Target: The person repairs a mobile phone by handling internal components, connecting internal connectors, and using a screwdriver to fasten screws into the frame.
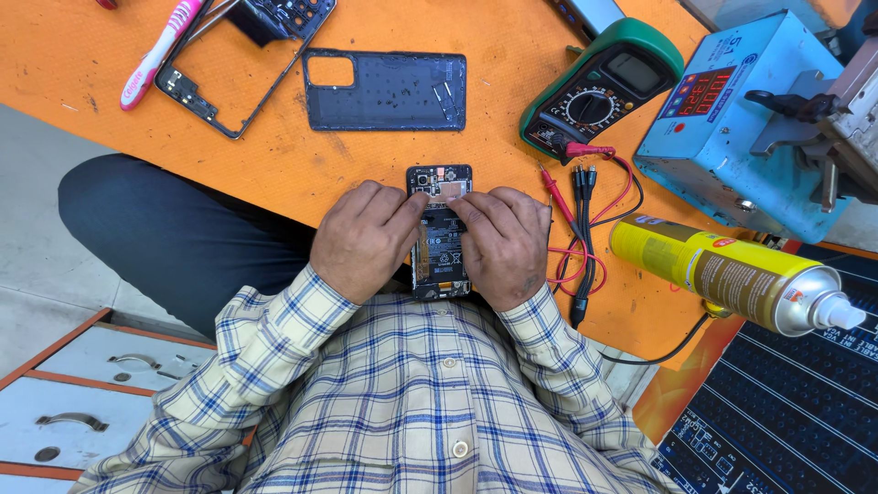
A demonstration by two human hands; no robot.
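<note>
My left hand point(363, 240) and right hand point(501, 245) clamp an opened smartphone point(440, 233) between them at the near edge of the orange desk point(82, 64), fingers curled on its bare black battery and circuitry. Its matte rectangular back cover point(385, 90) lies further up (beside a hollow plastic frame point(240, 57)). To the right: green multimeter point(602, 87), glossy yellow spray can point(732, 273).

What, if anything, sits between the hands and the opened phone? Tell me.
Nothing visible does. The left hand and right hand already rest on the opened phone, fingers on its exposed inside, on the orange mat.
</note>
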